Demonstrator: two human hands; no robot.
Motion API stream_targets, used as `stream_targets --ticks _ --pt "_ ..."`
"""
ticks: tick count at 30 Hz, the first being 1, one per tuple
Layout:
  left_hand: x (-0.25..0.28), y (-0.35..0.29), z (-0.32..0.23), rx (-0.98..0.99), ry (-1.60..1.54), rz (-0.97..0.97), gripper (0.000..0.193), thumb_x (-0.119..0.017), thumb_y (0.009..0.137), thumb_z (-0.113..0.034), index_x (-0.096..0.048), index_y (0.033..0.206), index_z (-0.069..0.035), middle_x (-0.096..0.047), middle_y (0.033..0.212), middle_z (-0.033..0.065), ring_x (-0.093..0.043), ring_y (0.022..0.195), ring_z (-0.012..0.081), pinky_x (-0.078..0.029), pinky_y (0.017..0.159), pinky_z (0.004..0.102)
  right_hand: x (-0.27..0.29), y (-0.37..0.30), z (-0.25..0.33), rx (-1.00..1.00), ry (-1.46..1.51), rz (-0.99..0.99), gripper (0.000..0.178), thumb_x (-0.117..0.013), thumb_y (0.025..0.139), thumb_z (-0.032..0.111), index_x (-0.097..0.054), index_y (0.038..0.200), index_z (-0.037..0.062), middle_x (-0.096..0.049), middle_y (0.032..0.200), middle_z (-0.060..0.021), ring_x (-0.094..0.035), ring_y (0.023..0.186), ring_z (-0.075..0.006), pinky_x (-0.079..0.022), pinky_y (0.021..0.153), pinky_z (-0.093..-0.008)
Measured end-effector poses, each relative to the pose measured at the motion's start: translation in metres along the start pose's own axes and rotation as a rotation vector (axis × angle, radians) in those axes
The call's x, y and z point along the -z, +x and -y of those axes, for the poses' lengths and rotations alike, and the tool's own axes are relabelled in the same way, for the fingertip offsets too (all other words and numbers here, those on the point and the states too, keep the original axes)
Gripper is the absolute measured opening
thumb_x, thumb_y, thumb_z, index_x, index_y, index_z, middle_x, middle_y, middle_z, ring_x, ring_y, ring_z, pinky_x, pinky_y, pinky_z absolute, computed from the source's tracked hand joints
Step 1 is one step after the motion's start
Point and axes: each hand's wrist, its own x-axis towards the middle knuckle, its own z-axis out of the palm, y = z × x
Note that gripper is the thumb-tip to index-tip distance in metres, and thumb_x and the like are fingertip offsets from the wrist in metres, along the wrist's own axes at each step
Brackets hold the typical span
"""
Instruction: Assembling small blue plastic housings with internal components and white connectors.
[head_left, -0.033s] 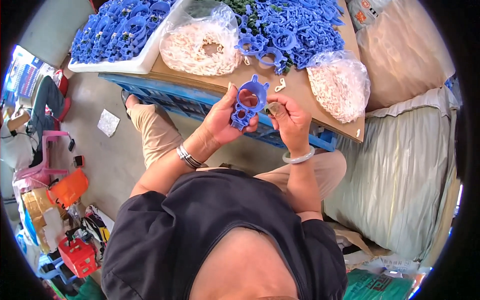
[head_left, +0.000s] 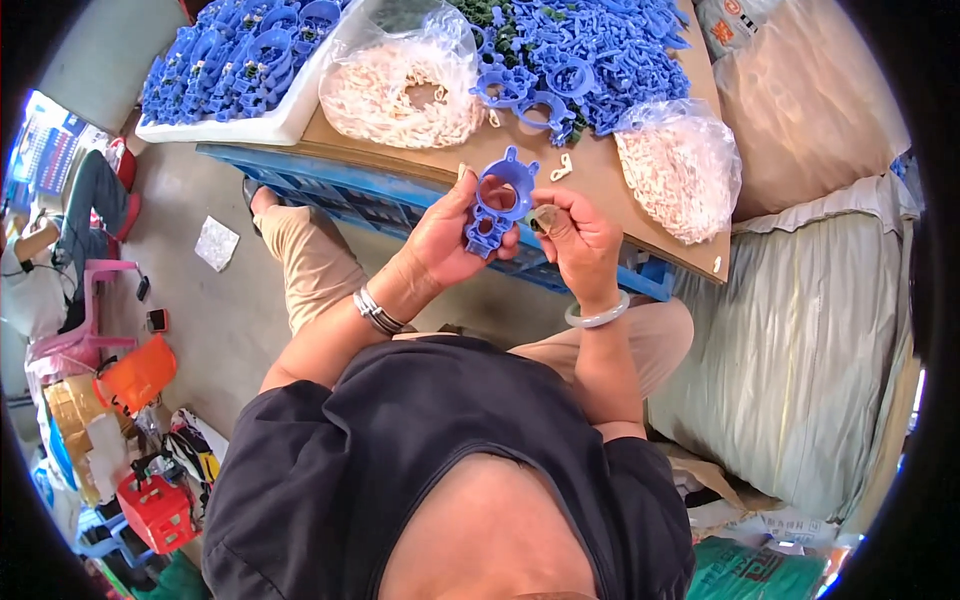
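My left hand (head_left: 447, 240) is closed round the edge of a blue plastic part (head_left: 519, 182), which has a big ring with small lugs on top and a smaller holed section below. It is held up just off the table's front edge. Beside the ring, my right hand (head_left: 583, 245) has thumb and fingers pinched together. A small dark and tan bit (head_left: 542, 219) shows at those fingertips, too small to name. On the table past my hands lie one loose cream-coloured clip (head_left: 562, 168) and a heap of similar blue parts (head_left: 600, 60).
Clear bags of small cream pieces stand left (head_left: 400, 115) and right (head_left: 678, 175) on the brown tabletop (head_left: 590, 200). A white tray (head_left: 250, 132) of blue parts sits far left. Large sacks (head_left: 800, 350) stand along the right side. A red basket (head_left: 158, 515) is at lower left.
The blue part has shifted and tilted very slightly in my left hand. My right fingertips have moved a little; otherwise things stand as before.
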Motion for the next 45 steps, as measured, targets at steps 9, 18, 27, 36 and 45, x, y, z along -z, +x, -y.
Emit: stream_targets --ticks 9,18,27,36,45 --pt "-0.006 0.000 0.001 -0.281 0.096 -0.058 0.042 -0.047 0.086 -0.038 -0.044 0.119 -0.012 -0.051 0.110 0.0010 -0.049 0.098 0.0160 -0.043 0.078 0.0360 -0.021 -0.004 -0.001 -0.126 0.047 0.017 0.012 -0.052 0.083 0.003 -0.059 0.093 0.0005 -0.057 0.067 -0.0018 -0.047 0.049 -0.0036 -0.036 0.042 -0.0162" --pt "-0.007 0.000 -0.003 0.028 0.263 -0.283 0.042 -0.031 0.092 -0.039 -0.047 0.111 -0.006 -0.057 0.094 0.0078 -0.058 0.075 0.0192 -0.051 0.056 0.0346 -0.013 0.002 -0.004 0.333 -0.537 0.230 0.018 -0.058 0.073 -0.004 -0.063 0.087 0.0042 -0.056 0.065 -0.0051 -0.054 0.055 -0.0163 -0.043 0.050 -0.0246" --pt "-0.002 -0.004 -0.010 0.320 0.244 -0.262 0.047 -0.021 0.092 -0.044 -0.048 0.098 -0.006 -0.054 0.073 0.0112 -0.052 0.046 0.0229 -0.040 0.030 0.0302 -0.015 0.005 -0.012 0.391 -0.500 0.304 0.016 -0.060 0.068 -0.004 -0.061 0.080 0.0053 -0.054 0.069 -0.0073 -0.055 0.060 -0.0212 -0.044 0.052 -0.0283" --pt "0.006 -0.007 -0.004 0.206 0.113 -0.226 0.048 -0.023 0.089 -0.051 -0.049 0.095 -0.010 -0.056 0.076 0.0080 -0.052 0.049 0.0253 -0.036 0.031 0.0296 -0.027 -0.001 0.000 0.246 -0.207 0.003 0.015 -0.058 0.071 -0.006 -0.059 0.084 0.0021 -0.056 0.074 -0.0070 -0.056 0.064 -0.0164 -0.044 0.056 -0.0261" --pt "-0.002 -0.010 -0.007 -0.097 -0.039 -0.013 0.053 -0.025 0.089 -0.051 -0.044 0.117 -0.010 -0.052 0.109 0.0125 -0.057 0.078 0.0242 -0.045 0.048 0.0324 -0.029 -0.005 0.005 0.404 -0.245 -0.091 0.019 -0.060 0.066 -0.006 -0.060 0.083 0.0026 -0.053 0.081 -0.0087 -0.055 0.066 -0.0192 -0.045 0.056 -0.0277"
